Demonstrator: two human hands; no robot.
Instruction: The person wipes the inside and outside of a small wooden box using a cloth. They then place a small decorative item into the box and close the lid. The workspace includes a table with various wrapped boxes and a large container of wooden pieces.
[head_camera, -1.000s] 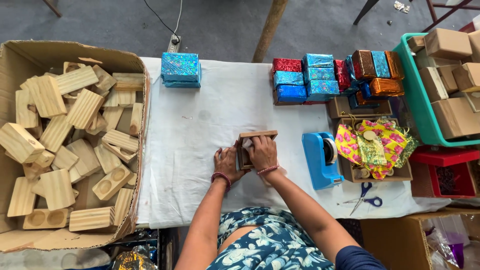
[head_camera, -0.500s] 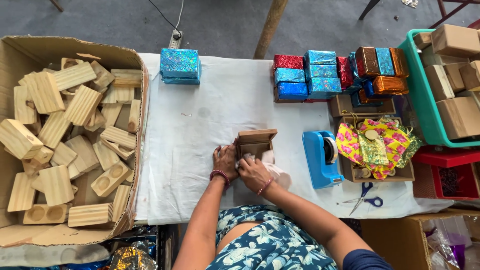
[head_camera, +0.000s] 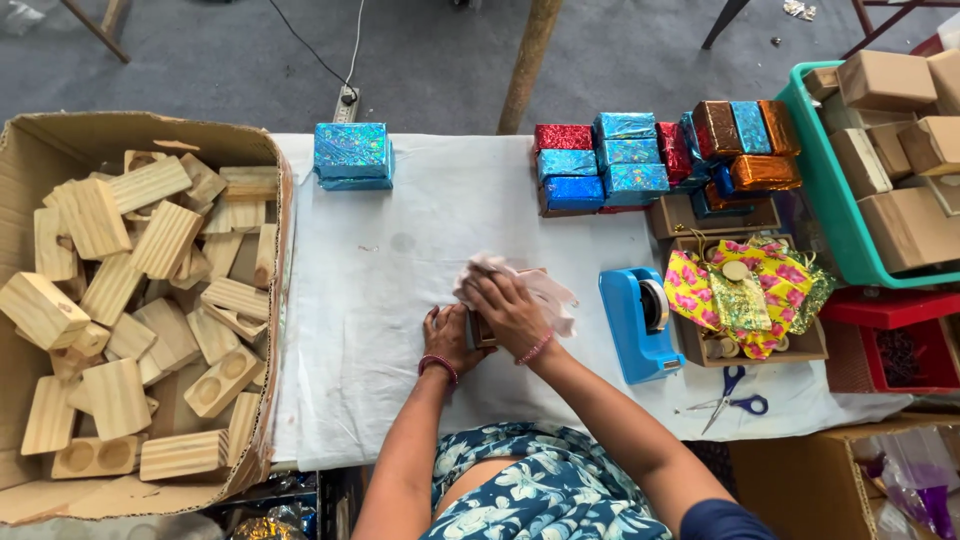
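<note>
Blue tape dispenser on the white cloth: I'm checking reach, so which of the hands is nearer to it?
The right hand is nearer, just left of the blue tape dispenser. The left hand lies farther left, beyond the right.

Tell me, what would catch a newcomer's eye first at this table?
Probably the shiny foil-wrapped boxes in blue, red and copper, stacked at the far right of the white cloth. Next, the big carton on the left, heaped with pale wooden blocks. In the middle, the right hand presses pale tissue over a small brown box that the left hand steadies.
</note>
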